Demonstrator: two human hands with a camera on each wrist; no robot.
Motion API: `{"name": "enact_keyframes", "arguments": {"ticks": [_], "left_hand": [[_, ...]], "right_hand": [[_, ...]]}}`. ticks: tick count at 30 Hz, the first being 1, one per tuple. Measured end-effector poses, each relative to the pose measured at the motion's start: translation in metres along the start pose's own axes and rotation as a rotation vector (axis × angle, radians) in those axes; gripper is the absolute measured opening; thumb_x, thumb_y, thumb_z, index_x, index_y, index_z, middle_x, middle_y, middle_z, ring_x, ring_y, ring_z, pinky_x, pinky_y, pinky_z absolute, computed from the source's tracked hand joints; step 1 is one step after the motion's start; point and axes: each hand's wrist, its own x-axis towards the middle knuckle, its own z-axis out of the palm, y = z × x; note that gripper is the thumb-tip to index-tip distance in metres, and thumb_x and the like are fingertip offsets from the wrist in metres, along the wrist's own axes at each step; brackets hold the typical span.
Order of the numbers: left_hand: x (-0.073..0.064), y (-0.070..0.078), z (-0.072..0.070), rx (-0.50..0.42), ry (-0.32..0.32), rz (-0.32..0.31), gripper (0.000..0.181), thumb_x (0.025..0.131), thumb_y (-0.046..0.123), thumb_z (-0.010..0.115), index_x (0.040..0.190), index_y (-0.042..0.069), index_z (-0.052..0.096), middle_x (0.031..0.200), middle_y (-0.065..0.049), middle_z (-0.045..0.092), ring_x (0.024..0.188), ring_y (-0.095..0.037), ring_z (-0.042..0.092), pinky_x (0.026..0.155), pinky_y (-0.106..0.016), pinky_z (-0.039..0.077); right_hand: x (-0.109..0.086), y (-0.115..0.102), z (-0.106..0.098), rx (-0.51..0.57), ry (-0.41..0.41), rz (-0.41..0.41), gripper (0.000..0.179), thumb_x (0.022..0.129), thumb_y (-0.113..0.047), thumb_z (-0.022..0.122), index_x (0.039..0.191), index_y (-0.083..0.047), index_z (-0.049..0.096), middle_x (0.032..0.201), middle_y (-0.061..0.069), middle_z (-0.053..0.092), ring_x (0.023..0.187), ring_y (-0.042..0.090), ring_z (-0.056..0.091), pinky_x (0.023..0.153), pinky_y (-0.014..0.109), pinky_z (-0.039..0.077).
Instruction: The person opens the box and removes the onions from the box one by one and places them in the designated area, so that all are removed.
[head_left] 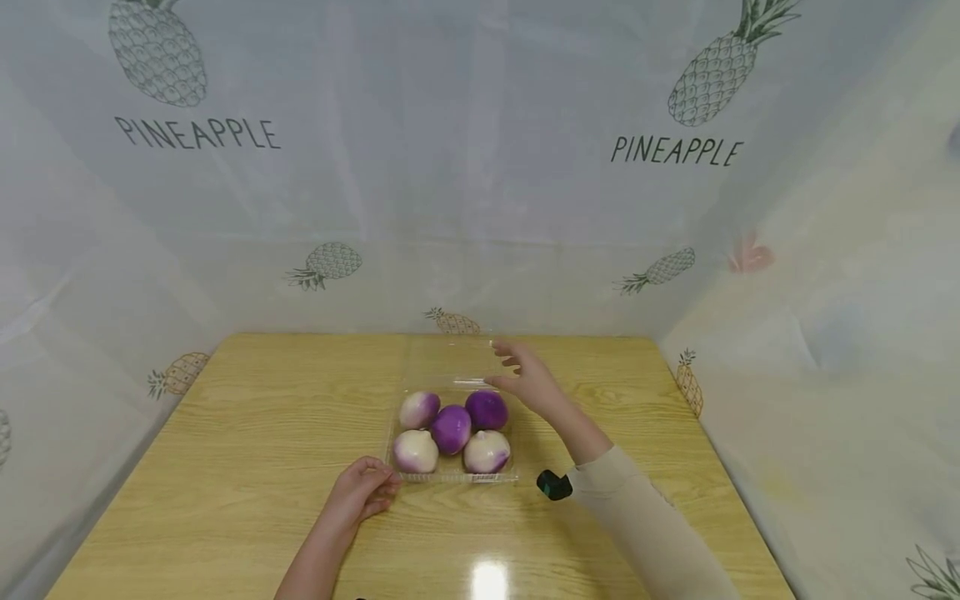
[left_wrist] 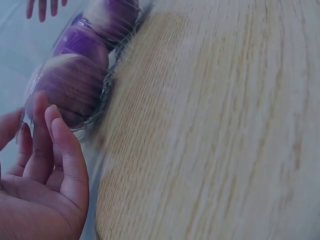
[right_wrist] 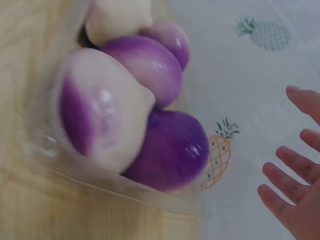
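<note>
A clear plastic container (head_left: 450,477) sits on the wooden table with its lid (head_left: 442,357) raised behind it. Several purple-and-white turnips (head_left: 452,429) lie inside, some mostly white, others deep purple. At the container's near left corner, my left hand (head_left: 362,492) pinches the rim; the left wrist view has the thumb and fingers (left_wrist: 70,150) on either side of the thin clear edge. Beside the lid's right side is my right hand (head_left: 525,379), fingers spread, with nothing held in the right wrist view. Whether it touches the transparent lid cannot be told.
The wooden table (head_left: 262,442) extends to both sides of the container. White curtains (head_left: 465,167) printed with pineapples hang behind and at the sides. A small dark strap piece (head_left: 553,485) shows at the right sleeve's cuff.
</note>
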Motion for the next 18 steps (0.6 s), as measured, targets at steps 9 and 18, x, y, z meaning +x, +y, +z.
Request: {"name": "enact_keyframes", "arguments": {"ticks": [9,18], "left_hand": [[0.000,0.008,-0.004,-0.015,0.021,-0.022,0.014,0.096,0.012,0.061,0.101,0.002,0.053,0.093,-0.012,0.069,0.082,-0.019,0.065,0.071,-0.031,0.056],[0.001,0.008,-0.011,-0.031,0.036,-0.024,0.011,0.096,0.011,0.060,0.099,0.003,0.052,0.091,-0.010,0.070,0.082,-0.020,0.065,0.070,-0.032,0.055]], "right_hand": [[-0.023,0.002,0.018,0.054,-0.053,0.003,0.059,0.086,-0.015,0.076,0.138,-0.004,0.050,0.133,0.015,0.055,0.118,0.035,0.052,0.100,0.051,0.042],[-0.040,0.006,0.029,0.110,-0.075,-0.034,0.062,0.081,-0.012,0.080,0.134,0.001,0.051,0.129,0.019,0.057,0.114,0.038,0.054,0.098,0.056,0.042]]}}
